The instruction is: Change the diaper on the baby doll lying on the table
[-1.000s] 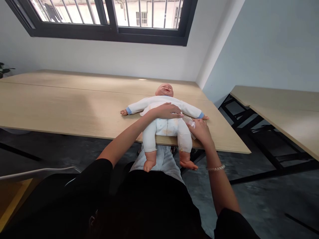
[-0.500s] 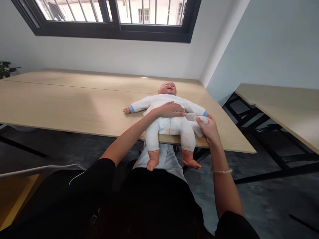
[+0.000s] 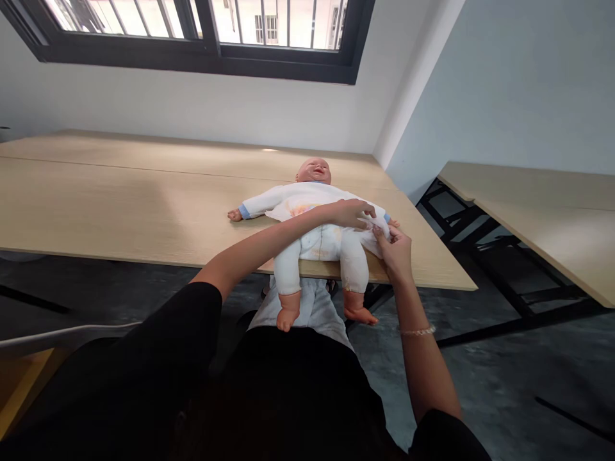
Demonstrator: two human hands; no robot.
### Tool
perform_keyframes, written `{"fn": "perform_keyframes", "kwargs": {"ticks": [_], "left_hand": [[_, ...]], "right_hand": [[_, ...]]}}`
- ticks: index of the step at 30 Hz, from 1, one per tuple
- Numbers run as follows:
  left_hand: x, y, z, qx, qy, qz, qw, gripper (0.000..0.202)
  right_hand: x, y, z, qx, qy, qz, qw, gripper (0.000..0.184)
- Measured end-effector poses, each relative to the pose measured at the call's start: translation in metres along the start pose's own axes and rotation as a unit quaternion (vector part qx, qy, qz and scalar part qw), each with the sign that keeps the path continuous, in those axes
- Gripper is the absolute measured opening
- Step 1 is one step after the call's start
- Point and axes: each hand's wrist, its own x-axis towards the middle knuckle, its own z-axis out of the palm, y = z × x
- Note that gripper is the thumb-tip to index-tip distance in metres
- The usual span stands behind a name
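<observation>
White soft diaper with pale printed marks point(image 3: 319, 242): around the hips of a bald baby doll in white cloth with blue cuffs point(image 3: 312, 192), on its back near the table's front edge. We'd call it light, floppy, not slippery; its thin white side flap point(image 3: 372, 242) may crease or tear if yanked. Best hold, we think: the flap's outer edge, pinched flat, other palm on the front panel.

Our right hand point(image 3: 398, 250) has thumb and fingers pinched on the flap, beside the doll's hip. Our left hand point(image 3: 350, 213) is over the belly, fingers curled, tips by the flap; can't tell if they grip it.

In the way: our left arm point(image 3: 273, 243) crosses the diaper's top; the doll's nearest arm point(image 3: 387, 217) lies just beyond the flap.

Doll's feet stick out past the pale wood-grain table point(image 3: 192, 214). Further out: dark-framed barred window point(image 3: 283, 63) ahead, second pale wooden table point(image 3: 542, 198) on our right.
</observation>
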Motion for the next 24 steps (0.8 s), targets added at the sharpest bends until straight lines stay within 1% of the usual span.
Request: {"fn": "perform_keyframes", "kwargs": {"ticks": [2,3,5,10,14,17,20,24], "left_hand": [[0.006,0.001,0.005,-0.036,-0.006,0.045,0.998,0.026],[0.008,0.001,0.007,-0.053,-0.005,0.058,0.997,0.02],[0.009,-0.002,0.009,-0.092,0.002,0.065,0.994,0.017],[0.007,-0.006,0.007,-0.187,0.018,0.023,0.982,0.029],[0.007,-0.004,0.005,-0.224,0.008,-0.011,0.975,0.044],[0.007,-0.001,0.004,-0.247,0.016,-0.03,0.968,0.053],[0.008,0.0,0.004,-0.248,0.02,-0.034,0.968,0.053],[0.009,-0.003,0.007,-0.235,0.023,-0.047,0.971,0.04]], "right_hand": [[-0.001,-0.004,0.0,-0.016,0.004,-0.026,1.0,0.057],[-0.001,-0.006,0.0,-0.02,0.009,-0.036,0.999,0.056],[-0.003,-0.01,0.001,-0.017,0.021,-0.049,0.998,0.054],[-0.006,-0.014,0.005,0.037,0.046,-0.038,0.998,0.05],[-0.005,-0.013,0.005,0.063,0.063,-0.034,0.995,0.048],[-0.005,-0.013,0.005,0.069,0.081,-0.038,0.994,0.05],[-0.006,-0.016,0.005,0.06,0.09,-0.047,0.993,0.051],[-0.008,-0.018,0.006,0.061,0.087,-0.045,0.993,0.049]]}}
